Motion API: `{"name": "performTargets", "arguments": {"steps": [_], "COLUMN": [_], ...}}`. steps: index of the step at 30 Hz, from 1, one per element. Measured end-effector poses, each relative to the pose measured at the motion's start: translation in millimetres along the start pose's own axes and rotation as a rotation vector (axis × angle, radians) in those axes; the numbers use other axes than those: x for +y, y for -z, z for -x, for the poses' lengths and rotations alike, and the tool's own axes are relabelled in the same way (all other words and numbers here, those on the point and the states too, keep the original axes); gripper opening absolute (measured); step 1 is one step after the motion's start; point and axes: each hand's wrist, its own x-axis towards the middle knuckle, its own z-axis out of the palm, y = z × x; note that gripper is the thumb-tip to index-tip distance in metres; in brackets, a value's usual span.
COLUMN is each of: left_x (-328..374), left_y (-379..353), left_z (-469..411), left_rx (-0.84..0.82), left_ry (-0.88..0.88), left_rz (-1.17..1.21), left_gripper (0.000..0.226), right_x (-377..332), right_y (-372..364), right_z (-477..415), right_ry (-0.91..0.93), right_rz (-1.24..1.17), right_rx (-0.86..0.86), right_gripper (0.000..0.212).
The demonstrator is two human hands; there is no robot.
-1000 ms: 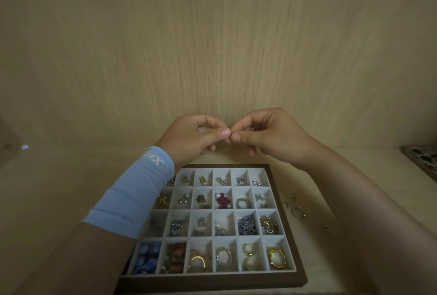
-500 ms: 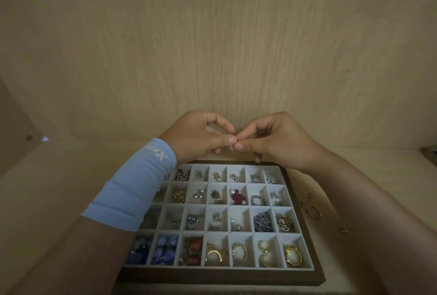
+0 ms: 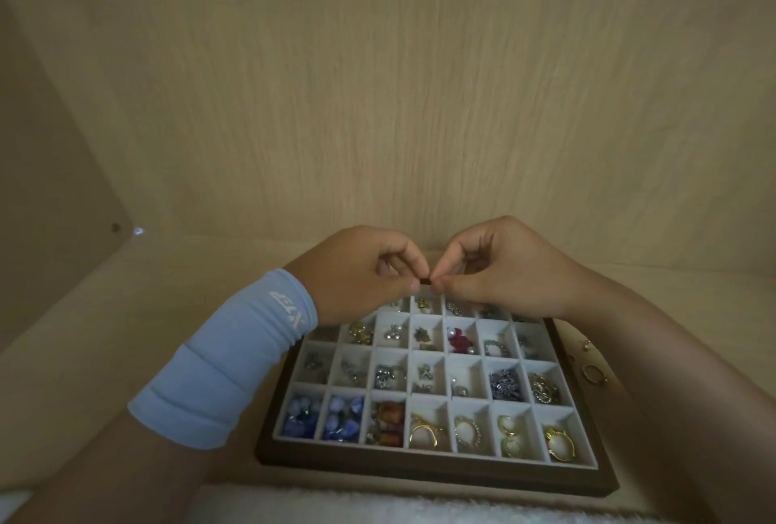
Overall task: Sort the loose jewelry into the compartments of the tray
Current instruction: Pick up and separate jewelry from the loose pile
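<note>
A dark-framed tray [image 3: 424, 465] with white compartments lies on the wooden shelf, holding rings, earrings, blue beads and red stones. My left hand [image 3: 357, 271] and my right hand [image 3: 499, 267] meet above the tray's far row. Between their fingertips both pinch one tiny dark piece of jewelry [image 3: 426, 281]; its shape is too small to tell. A light blue sleeve [image 3: 235, 359] covers my left wrist. Loose gold rings [image 3: 592, 372] lie on the shelf right of the tray.
The wooden back wall stands just behind my hands, and a side wall closes the left. Another small loose piece [image 3: 585, 343] lies near the rings. Something white and fluffy [image 3: 378, 509] runs along the bottom edge.
Both hands have stayed joined at the fingertips over the tray's far row. The view shifted, so the tray sits further right and closer in the frame.
</note>
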Motion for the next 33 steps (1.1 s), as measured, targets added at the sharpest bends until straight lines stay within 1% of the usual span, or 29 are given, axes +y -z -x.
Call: {"name": "performTargets", "arguments": {"steps": [3, 7, 9, 13, 18, 21, 26, 33], "left_x": [-6.9, -8.8, -5.7, 0.5, 1.5, 5.2, 12.5, 16.0], "left_y": [5.1, 11.9, 10.0, 3.4, 2.9, 1.7, -16.8, -32.0], "left_z": [4.5, 1.4, -5.5, -23.4, -41.0, -46.9, -52.7, -59.8], "left_rx": [0.01, -0.01, -0.028, -0.079, -0.219, -0.202, -0.223, -0.255], "left_ry": [-0.005, 0.039, 0.035, 0.06, 0.073, 0.027, -0.059, -0.102], "left_rz": [-0.118, -0.098, -0.111, -0.2, -0.28, -0.28, -0.315, -0.466], "left_gripper": [0.016, 0.018, 0.016, 0.013, 0.018, 0.019, 0.011, 0.016], "right_x": [-1.1, 3.1, 5.8, 10.9, 12.6, 11.7, 19.0, 26.5], "right_y": [1.8, 9.9, 13.6, 15.4, 16.6, 20.3, 27.3, 34.8], "right_z": [0.4, -2.7, -4.1, -3.9, -5.7, -5.9, -7.9, -8.1], "right_ry": [-0.027, -0.063, -0.08, -0.095, -0.089, -0.074, -0.07, -0.091], "right_rz": [0.046, 0.106, 0.131, 0.181, 0.224, 0.181, 0.208, 0.238], "right_rx": [0.005, 0.132, 0.167, 0.149, 0.089, 0.053, 0.107, 0.125], "right_gripper": [0.001, 0.005, 0.006, 0.009, 0.007, 0.005, 0.006, 0.007]}}
